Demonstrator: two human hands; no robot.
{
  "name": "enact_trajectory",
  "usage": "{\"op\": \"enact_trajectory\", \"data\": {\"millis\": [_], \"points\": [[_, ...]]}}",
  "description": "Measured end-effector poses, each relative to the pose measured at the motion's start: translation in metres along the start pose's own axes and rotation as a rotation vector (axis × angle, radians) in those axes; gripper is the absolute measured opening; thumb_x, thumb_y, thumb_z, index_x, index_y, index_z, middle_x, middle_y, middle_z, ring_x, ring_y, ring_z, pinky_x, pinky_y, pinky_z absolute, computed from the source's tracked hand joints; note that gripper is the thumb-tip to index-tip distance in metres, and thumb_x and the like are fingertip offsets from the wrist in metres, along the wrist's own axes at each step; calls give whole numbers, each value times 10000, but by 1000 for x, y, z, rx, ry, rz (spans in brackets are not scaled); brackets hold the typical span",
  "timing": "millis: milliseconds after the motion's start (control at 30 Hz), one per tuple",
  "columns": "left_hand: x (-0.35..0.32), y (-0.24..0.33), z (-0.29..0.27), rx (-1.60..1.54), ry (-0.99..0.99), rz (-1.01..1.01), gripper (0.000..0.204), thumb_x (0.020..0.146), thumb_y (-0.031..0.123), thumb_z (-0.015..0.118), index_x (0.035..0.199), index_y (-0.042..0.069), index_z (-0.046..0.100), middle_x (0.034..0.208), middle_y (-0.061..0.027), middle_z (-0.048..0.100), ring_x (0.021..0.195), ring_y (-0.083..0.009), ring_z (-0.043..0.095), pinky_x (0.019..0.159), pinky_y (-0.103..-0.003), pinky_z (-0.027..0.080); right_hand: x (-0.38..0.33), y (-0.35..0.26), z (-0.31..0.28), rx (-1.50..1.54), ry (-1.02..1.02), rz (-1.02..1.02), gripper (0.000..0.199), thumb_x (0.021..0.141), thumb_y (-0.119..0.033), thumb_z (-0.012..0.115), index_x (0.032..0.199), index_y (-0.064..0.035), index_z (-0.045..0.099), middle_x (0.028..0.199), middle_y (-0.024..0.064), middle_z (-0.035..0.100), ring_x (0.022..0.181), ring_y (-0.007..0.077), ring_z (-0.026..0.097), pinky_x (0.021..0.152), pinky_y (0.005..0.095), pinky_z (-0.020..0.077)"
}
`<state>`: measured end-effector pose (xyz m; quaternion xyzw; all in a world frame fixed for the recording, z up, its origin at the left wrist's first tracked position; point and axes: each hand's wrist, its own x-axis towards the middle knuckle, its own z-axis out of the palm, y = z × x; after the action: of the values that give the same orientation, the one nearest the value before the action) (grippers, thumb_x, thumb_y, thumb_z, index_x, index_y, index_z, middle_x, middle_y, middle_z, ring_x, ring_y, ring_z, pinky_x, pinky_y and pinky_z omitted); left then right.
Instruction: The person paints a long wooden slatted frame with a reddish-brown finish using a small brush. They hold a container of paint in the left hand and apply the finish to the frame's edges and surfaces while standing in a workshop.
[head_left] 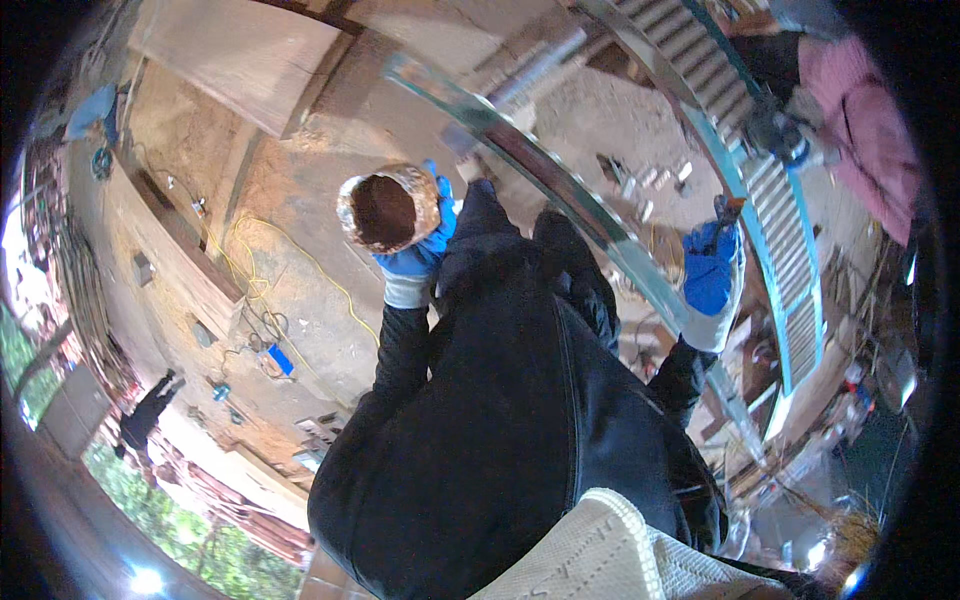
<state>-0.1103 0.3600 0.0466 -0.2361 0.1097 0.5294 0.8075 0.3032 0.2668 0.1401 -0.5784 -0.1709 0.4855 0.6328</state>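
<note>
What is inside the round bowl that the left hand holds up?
The bowl in the gloved left hand shows only a dark brown inside; whether that is a filling or a bare wall cannot be told. The glove covers its lower right edge, and its underside is hidden.

We see our left hand in a bright blue glove with a pale grey-white knitted cuff, and our right hand wears the same blue glove with the same light cuff. Both arms come up in dark, near-black sleeves, loose and creased, running into a dark jacket that fills the lower middle. At the bottom edge sits a cream, quilted-looking piece of fabric with stitched ridges.
</note>
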Motion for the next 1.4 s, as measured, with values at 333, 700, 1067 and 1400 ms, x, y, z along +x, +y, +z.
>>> {"op": "enact_trajectory", "data": {"millis": [333, 700, 1067, 1400], "points": [[-28, -102, -21, -69, 4, -51, 762, 926, 402, 671, 1555, 60, 410, 1512, -168, 494, 1387, -328, 459, 1073, -555, 472, -27, -4, -92, 217, 132, 111, 346, 1049, -269, 624, 1325, -61, 605, 926, -6, 633, 776, 94, 566, 702, 274, 487], [-48, -109, 5, -134, 161, -332, 565, 944, 253, 655, 1464, 88, 512, 1557, -111, 489, 1390, -277, 466, 1043, -489, 479, -65, -12, -121, 299, 283, -68, 342, 1041, -271, 640, 1314, -66, 624, 982, 28, 659, 738, 90, 554, 644, 255, 469], [38, -140, 31, 57, 97, -762, 658, 1038, 439, 512, 1607, 166, 326, 1675, -69, 320, 1502, -338, 327, 1103, -645, 419, -190, 15, -113, -93, 539, -37, 384, 1040, -142, 575, 1405, -34, 616, 954, -6, 669, 710, 5, 501, 560, 165, 354], [68, -243, 2, 29, -111, -741, 748, 1000, 506, 539, 1595, 103, 332, 1664, -137, 328, 1492, -447, 333, 1167, -669, 355, -141, -20, -115, -1050, 29, -230, 409, 952, -7, 610, 1353, -81, 641, 1169, 177, 683, 1041, 353, 675, 919, 410, 520]]}}
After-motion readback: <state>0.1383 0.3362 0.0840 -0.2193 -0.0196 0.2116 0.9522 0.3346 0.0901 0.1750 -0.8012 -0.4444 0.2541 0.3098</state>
